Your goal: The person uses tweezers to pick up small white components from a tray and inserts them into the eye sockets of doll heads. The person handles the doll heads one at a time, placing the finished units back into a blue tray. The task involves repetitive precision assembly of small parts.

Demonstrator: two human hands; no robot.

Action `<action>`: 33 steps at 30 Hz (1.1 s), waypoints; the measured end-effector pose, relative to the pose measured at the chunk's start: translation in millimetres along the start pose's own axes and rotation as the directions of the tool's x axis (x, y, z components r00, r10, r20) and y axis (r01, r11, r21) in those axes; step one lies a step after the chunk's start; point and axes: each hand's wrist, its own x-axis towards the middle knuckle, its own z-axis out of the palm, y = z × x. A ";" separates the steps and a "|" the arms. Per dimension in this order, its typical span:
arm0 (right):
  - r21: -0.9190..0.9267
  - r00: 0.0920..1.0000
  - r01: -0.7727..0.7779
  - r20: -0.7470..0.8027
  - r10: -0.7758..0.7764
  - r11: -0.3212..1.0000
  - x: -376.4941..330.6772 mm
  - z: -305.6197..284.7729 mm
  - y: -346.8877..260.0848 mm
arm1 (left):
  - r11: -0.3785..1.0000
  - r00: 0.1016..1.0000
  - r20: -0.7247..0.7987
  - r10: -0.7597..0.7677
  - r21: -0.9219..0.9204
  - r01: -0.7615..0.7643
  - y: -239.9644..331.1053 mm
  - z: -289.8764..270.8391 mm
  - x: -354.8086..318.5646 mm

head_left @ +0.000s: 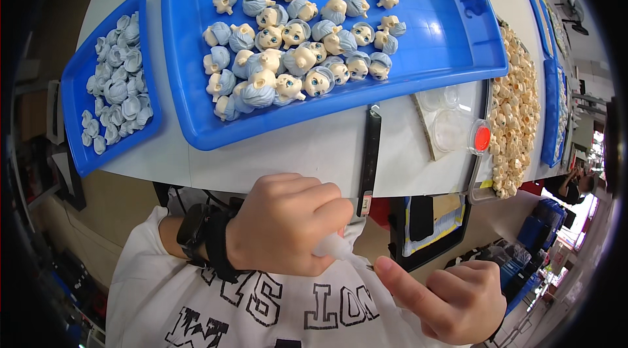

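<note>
My left hand [288, 224] is closed in a fist around a small white squeeze bottle, with a dark watch and black band on its wrist. Only the bottle's pale, tapering nozzle [335, 247] sticks out, pointing right; the body is hidden in my palm. My right hand [451, 299] has its index finger stretched toward the nozzle's thin end, the other fingers curled. A tiny dark spot shows by that fingertip, too small to name. Beyond my hands, a large blue tray [281, 131] holds many doll heads [318, 81] with light-blue hair pieces and painted faces.
A smaller blue tray [73, 96] of light-blue hair pieces [116, 89] stands at left. On the right are a metal tray of beige parts [513, 112] and clear plastic cups [448, 129], one with a red disc. A black strip [370, 158] lies across the white table's [288, 168] near edge.
</note>
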 end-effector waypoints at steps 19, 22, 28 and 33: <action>0.419 0.947 0.079 0.253 -0.200 0.905 11.0 -4.0 31.6 | 0.968 0.895 0.385 0.227 -0.189 -0.164 -5.7 7.2 -7.2; 0.459 0.958 0.113 0.184 -0.219 0.881 8.2 1.2 34.4 | 0.956 0.888 0.376 0.263 -0.226 -0.187 -5.6 4.7 -5.2; 0.332 0.992 0.118 -0.006 -0.123 0.936 5.4 3.2 23.5 | 0.926 0.987 0.135 0.091 -0.376 -0.034 -4.2 4.6 -2.7; 0.058 0.981 0.024 -0.194 -0.012 0.998 2.9 14.3 -0.1 | 0.915 0.997 0.070 -0.043 -0.398 0.068 -0.3 1.2 -1.3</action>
